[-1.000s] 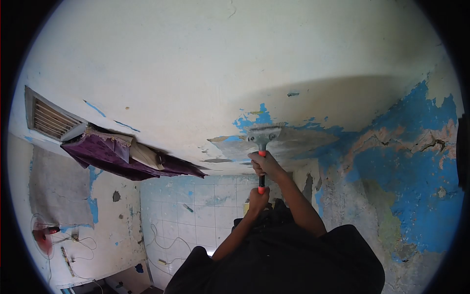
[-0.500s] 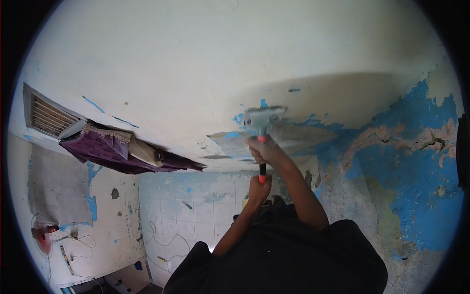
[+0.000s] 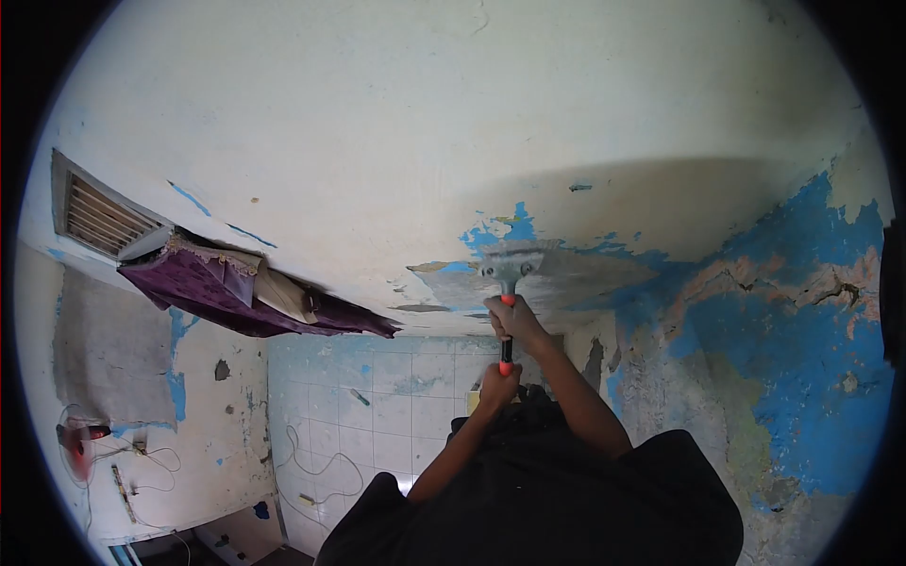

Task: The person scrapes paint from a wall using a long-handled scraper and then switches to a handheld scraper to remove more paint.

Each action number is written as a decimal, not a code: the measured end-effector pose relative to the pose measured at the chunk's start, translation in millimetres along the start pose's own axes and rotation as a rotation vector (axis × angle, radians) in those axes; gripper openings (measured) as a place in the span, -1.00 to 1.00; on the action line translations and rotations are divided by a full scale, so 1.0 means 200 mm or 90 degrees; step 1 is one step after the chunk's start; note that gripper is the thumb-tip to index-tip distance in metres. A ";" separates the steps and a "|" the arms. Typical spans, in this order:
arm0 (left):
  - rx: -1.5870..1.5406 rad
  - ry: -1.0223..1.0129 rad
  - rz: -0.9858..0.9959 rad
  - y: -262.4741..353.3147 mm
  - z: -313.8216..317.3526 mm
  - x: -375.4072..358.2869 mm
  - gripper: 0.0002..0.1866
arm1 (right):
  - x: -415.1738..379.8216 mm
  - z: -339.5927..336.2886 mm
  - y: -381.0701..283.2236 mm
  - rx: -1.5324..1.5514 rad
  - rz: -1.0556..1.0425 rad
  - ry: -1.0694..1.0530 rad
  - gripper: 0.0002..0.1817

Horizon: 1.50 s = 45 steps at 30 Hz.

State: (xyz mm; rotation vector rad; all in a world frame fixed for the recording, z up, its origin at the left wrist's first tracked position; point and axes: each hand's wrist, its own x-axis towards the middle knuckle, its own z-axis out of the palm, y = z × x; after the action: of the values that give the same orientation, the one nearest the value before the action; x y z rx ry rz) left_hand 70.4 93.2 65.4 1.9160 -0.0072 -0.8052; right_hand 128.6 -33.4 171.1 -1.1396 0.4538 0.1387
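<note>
Both my hands are on a long-handled paint scraper (image 3: 511,270) with a wide metal head and an orange-and-black handle. My right hand (image 3: 519,323) is wrapped round the handle just below the head. Lower down, my left hand (image 3: 499,385) grips the handle's end, close to my body. The blade lies over a grey bare patch (image 3: 599,274) of the white wall (image 3: 368,141). Just above it, blue paint (image 3: 517,224) with ragged edges shows through the white coat.
To the left, a purple curtain (image 3: 212,292) hangs beneath a slatted vent (image 3: 106,209). The right wall (image 3: 802,377) is blue, cracked and peeling. Below lies a tiled floor (image 3: 392,377) with a loose cable (image 3: 326,462). A red fan (image 3: 78,448) is at the far left.
The scraper and both hands have moved down, toward my body. More blue paint shows where the blade was. My grip has stayed the same.
</note>
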 end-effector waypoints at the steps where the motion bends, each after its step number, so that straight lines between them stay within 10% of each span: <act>1: 0.000 -0.006 -0.004 -0.03 0.00 0.00 -0.61 | 0.01 0.00 0.00 0.009 0.003 0.001 -0.60; 38: -0.059 -0.043 0.029 0.34 -0.16 -0.07 -0.65 | -0.02 0.12 -0.26 0.001 -0.057 -0.030 -0.57; 45: -0.016 -0.042 -0.007 0.01 -0.10 -0.01 -0.65 | 0.04 0.04 0.02 0.041 0.018 0.021 -0.61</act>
State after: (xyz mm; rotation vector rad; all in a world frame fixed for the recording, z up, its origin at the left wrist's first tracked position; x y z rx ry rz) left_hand 79.1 109.6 73.1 1.8659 -0.0273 -0.8718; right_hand 136.7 -26.1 167.3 -1.0745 0.5005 0.1300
